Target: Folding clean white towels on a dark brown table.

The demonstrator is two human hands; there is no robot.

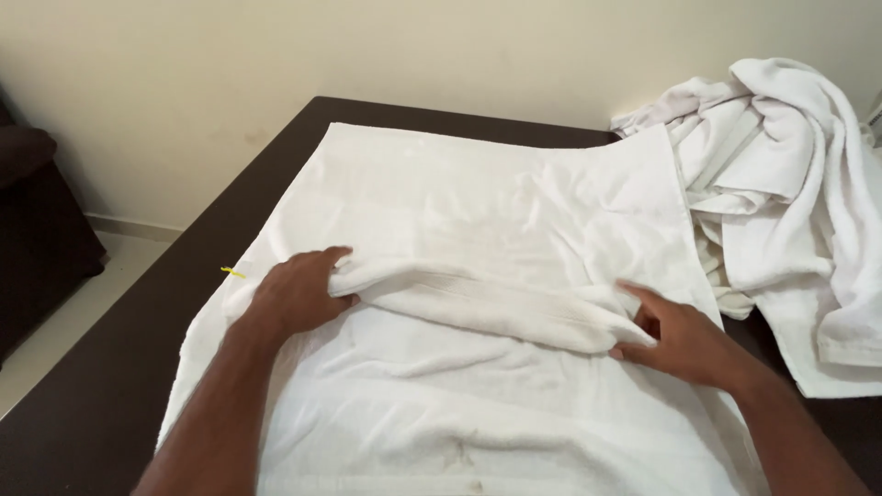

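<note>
A dark brown table (pixel 110 386) stood against a plain cream wall (pixel 367 46), with pale floor showing to the left. Spread across most of the table lay a white towel (pixel 478 193), its far edge near the wall and its near part running out of view at the bottom. Across the middle of it ran a raised fold (pixel 487 308), a thick ridge of gathered cloth going from left to right.

The left hand (pixel 299 294) was curled over the left end of that ridge, fingers closed around the cloth and thumb tucked under. The right hand (pixel 675 340) pinched the right end, fingers partly bent with the cloth caught between fingertips and thumb. Both grips looked firm rather than loose.

To carry this fold well, it seemed wise to keep the two ends level so the ridge stayed straight, and to hold the cloth taut between the hands so no slack bunched in the middle. The wrinkles on the far right of the towel would likely need smoothing flat.

On the far right of the table sat a heap of white towels (pixel 790 184), crumpled and overlapping the spread towel's right edge. A small yellow tag (pixel 232 272) showed at the towel's left edge.
</note>
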